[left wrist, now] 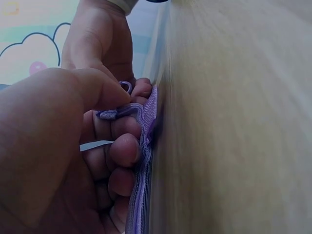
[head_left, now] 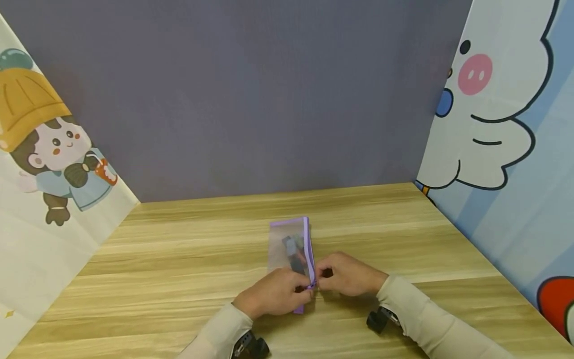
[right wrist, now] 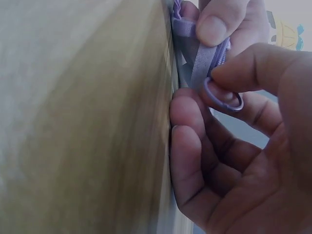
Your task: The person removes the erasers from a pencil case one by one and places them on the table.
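A translucent zip pouch (head_left: 277, 252) with purple trim lies on the table, its zipped edge (head_left: 307, 244) toward the right. Through the film shows a dark elongated item (head_left: 293, 257) beside something reddish, both too blurred to name. My left hand (head_left: 278, 291) pinches the near end of the zipper between thumb and fingers; the purple tape (left wrist: 140, 185) runs along its fingertips in the left wrist view. Close against it, my right hand (head_left: 349, 274) pinches the purple ring pull (right wrist: 225, 105) of the zipper between thumb and forefinger. The slider itself is mostly hidden by fingers.
The wood-grain table (head_left: 188, 239) reaches back to a dark grey panel (head_left: 269, 99). Cartoon-printed panels stand on the left (head_left: 58, 249) and right (head_left: 506, 149). A small black wrist camera (head_left: 378, 319) sits under the right cuff, another (head_left: 251, 346) under the left.
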A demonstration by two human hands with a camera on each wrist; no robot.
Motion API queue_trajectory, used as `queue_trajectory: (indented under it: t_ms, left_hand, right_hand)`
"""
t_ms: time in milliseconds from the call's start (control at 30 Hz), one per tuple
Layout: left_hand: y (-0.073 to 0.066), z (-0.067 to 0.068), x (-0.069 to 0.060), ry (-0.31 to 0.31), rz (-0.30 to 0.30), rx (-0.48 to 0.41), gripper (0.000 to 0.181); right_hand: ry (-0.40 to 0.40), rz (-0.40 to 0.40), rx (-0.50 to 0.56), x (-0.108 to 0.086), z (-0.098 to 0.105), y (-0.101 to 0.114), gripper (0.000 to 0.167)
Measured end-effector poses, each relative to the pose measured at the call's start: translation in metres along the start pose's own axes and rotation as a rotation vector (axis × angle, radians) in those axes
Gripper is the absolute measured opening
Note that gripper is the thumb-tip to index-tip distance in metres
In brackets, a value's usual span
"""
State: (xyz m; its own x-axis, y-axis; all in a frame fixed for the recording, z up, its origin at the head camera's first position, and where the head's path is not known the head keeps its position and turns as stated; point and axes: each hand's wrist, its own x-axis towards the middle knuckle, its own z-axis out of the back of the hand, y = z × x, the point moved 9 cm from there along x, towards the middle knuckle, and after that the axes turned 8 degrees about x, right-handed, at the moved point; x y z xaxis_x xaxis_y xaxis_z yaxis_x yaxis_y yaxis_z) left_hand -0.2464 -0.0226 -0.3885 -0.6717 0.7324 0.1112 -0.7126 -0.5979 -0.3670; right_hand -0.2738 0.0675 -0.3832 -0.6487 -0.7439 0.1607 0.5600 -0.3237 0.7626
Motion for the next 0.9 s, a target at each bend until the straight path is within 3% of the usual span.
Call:
queue_trajectory:
  t_ms: [433, 900]
  left_hand:
    - [-0.0009, 0.0021, -0.0008, -0.016, -0.019, -0.005, 0.036]
    - [0.0059, -0.0047, -0.0006, 0.032, 0.074, 0.014, 0.031]
  right_hand:
    - [-0.003, -0.105, 0.069, -0.0039, 0.0003, -0.0084, 0.022]
    - [0.027, -0.092, 0.123, -0.0029, -0.0002, -0.0108, 0.017]
